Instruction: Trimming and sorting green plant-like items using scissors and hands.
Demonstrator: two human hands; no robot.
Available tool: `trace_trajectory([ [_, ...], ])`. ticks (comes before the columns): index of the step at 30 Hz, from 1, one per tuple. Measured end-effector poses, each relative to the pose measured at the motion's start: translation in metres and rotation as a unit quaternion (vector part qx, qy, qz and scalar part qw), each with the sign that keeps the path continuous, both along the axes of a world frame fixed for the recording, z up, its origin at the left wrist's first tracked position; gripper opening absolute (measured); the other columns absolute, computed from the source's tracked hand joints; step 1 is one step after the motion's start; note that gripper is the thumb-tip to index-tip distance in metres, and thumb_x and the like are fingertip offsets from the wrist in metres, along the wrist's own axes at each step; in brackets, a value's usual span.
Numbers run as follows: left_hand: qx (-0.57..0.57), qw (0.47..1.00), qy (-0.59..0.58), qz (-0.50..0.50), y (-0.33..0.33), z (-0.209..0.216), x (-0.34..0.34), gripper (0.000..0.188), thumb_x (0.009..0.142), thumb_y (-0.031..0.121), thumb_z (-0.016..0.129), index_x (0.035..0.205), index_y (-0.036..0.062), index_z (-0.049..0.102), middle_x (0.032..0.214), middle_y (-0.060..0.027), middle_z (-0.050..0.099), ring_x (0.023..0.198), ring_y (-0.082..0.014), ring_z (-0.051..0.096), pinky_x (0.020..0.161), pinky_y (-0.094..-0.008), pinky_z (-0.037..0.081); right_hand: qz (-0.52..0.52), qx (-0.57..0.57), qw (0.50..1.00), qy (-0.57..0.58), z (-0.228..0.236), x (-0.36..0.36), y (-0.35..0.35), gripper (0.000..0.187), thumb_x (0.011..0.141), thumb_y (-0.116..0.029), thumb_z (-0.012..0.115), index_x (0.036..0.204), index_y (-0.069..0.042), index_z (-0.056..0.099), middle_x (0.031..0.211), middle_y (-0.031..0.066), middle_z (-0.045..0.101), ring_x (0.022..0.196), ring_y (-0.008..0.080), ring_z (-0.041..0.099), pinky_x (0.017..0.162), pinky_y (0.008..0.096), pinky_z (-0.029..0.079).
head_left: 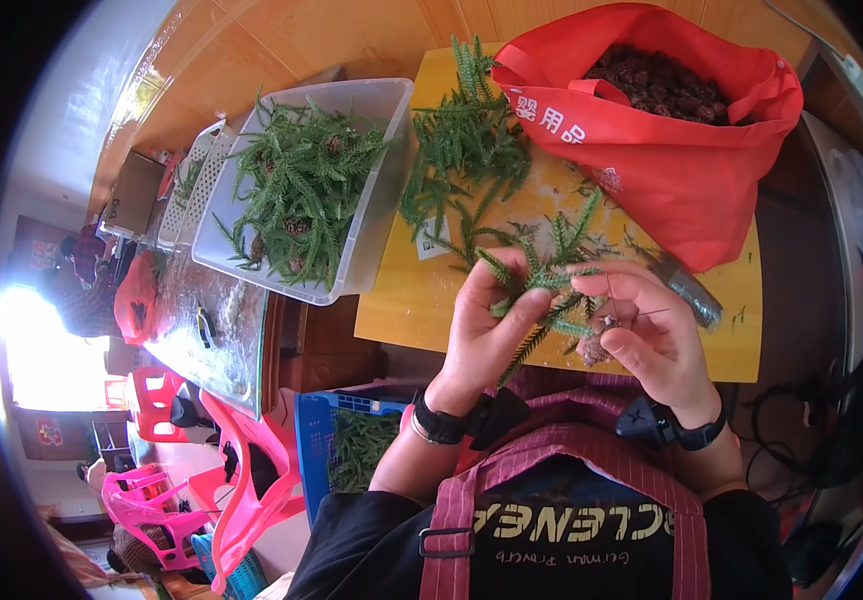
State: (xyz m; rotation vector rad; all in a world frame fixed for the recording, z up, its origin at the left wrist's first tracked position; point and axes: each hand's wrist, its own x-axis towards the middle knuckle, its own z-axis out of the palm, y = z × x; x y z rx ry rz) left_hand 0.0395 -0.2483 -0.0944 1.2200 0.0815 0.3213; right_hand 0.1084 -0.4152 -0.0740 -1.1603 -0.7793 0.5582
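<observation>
A feathery green sprig with needle-like leaves lies above the near part of a flat yellow board, grasped between the thumb and forefinger of your left hand. Just to its right, a small brown scaly pine cone is grasped by the thumb and curved fingers of your right hand, with a thin dark wire projecting to the right; whether cone and sprig touch, you cannot tell from this view. Right of your hands, a dark slender bundle rests on the board. Beyond them lies a loose pile of green sprigs; at far right stands a red fabric bag with handles, filled with dark brown pine cones. To the left, a translucent rectangular plastic bin contains green sprigs mixed with brown cones. Nearer, at left, a blue plastic crate holds further greenery.
</observation>
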Motion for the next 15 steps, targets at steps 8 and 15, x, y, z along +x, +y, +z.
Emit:
trace_trajectory([
  [8, 0.174, 0.984, 0.001, 0.041, 0.004, -0.007, 0.002, 0.045, 0.073, -0.005, 0.067, 0.112, 0.0044, 0.045, 0.101, -0.0005, 0.05, 0.088, -0.0063, 0.05, 0.075, -0.0206, 0.042, -0.01, -0.025, 0.999, -0.031, -0.001, -0.004, 0.001, 0.037, 0.085, -0.017, 0.06, 0.115, 0.006, 0.054, 0.119, 0.0145, 0.049, 0.077, 0.0108, 0.059, 0.067, 0.0231, 0.05],
  [15, 0.2, 0.972, -0.114, 0.054, 0.007, -0.007, 0.005, 0.033, 0.073, -0.009, 0.062, 0.101, 0.0017, 0.048, 0.099, -0.0076, 0.049, 0.089, -0.014, 0.05, 0.077, -0.0231, 0.041, -0.009, -0.009, 1.0, -0.018, -0.003, -0.005, 0.001, 0.031, 0.084, -0.007, 0.06, 0.112, 0.004, 0.056, 0.114, 0.012, 0.052, 0.076, 0.009, 0.059, 0.068, 0.0218, 0.05],
])
